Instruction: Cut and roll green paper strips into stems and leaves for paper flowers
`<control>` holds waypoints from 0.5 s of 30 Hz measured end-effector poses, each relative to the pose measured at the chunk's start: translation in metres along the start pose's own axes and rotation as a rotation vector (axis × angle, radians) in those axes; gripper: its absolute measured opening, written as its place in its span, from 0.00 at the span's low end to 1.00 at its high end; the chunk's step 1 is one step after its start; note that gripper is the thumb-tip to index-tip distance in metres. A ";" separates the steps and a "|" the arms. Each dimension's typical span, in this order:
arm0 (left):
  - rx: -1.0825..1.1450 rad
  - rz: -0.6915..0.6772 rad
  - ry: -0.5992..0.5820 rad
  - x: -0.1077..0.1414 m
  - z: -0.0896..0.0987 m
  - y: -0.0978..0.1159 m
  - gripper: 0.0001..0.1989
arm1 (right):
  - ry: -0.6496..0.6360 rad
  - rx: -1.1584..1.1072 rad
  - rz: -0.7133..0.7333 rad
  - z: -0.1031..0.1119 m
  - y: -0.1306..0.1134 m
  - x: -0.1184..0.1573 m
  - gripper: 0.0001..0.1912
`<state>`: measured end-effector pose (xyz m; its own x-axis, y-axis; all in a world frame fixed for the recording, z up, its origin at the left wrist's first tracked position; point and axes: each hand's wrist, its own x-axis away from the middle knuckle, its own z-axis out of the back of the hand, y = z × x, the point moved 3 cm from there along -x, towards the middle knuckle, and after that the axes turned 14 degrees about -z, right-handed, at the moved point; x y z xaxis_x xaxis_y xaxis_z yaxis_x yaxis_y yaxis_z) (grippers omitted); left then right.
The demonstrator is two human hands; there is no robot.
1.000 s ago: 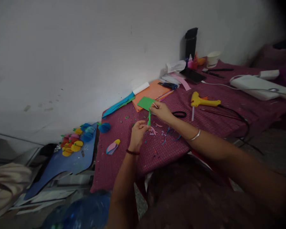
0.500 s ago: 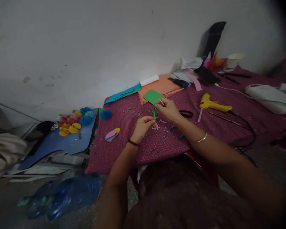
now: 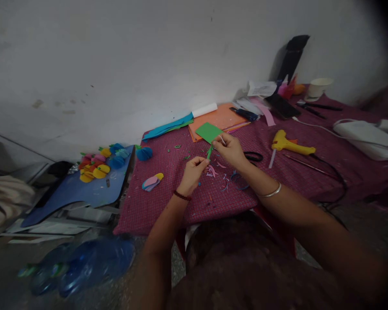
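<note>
My right hand (image 3: 229,150) pinches a green paper square (image 3: 208,131) at its lower right corner; a thin white piece shows between its fingers. Just below, my left hand (image 3: 194,171) pinches the lower end of a narrow green strip (image 3: 210,151), whose top reaches my right fingertips. Whether the strip is joined to the square is hidden by those fingers. Both hands are above the checked maroon cloth (image 3: 177,206). Under and beside them lie pink paper scraps (image 3: 211,171). Left of my left hand is a small stack of pink, blue and yellow cut pieces (image 3: 152,181).
A yellow glue gun (image 3: 292,144) and black cord lie to the right. Orange sheets (image 3: 216,116), blue paper (image 3: 168,127) and a cutter (image 3: 244,114) are at the back. Paper fruits (image 3: 95,165) sit on a blue board (image 3: 87,189) at left; large bottles (image 3: 93,262) lie below.
The green strip has tilted, its lower end moving slightly left and up with my left fingertips. Both hands keep their pinches; the whole view has shifted a little.
</note>
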<state>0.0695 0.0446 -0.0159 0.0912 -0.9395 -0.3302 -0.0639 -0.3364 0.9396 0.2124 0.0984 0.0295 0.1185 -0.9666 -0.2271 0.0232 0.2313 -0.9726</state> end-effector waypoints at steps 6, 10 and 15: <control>0.312 0.068 0.002 0.001 0.001 0.002 0.13 | -0.080 -0.198 -0.192 0.000 0.006 -0.001 0.09; 0.319 -0.030 0.062 -0.001 0.004 0.007 0.11 | -0.400 -0.431 -0.519 -0.008 0.017 -0.001 0.15; 0.251 -0.126 0.073 -0.001 0.004 0.016 0.09 | -0.544 -0.619 -0.793 -0.022 0.028 0.006 0.17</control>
<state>0.0645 0.0402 -0.0008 0.1848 -0.8854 -0.4264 -0.2910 -0.4637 0.8368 0.1922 0.0964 -0.0001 0.7059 -0.6059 0.3667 -0.1920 -0.6621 -0.7244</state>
